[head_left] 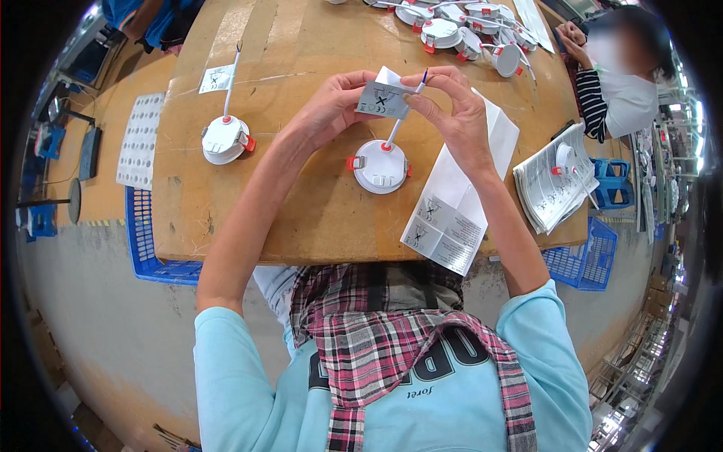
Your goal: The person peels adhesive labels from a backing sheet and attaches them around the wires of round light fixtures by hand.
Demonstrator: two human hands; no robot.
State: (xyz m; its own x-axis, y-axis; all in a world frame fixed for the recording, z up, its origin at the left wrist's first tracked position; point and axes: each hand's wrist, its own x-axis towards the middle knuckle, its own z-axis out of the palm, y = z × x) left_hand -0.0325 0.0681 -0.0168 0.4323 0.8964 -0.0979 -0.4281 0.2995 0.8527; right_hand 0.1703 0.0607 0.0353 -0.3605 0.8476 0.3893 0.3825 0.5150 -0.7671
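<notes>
A round white downlight (380,171) with red-tipped side clips lies on the table in front of me, its white cable (395,129) running up toward my hands. Around the upper part of that cable is a silver printed label (381,101). My left hand (339,105) pinches the label's left end. On its right end, right beside the cable, my right hand (449,109) has thumb and forefinger closed. Whether those fingers also grip the cable is unclear. A strip of label sheet (448,230) lies under my right forearm, with printed labels at its near end.
To the left lies another downlight (224,142) with a label (216,79) on its cable. Several downlights (440,34) are piled at the far side. A stack of printed sheets (546,188) carries a small lamp (566,157). A co-worker (621,83) sits at right; blue crates (139,233) stand below.
</notes>
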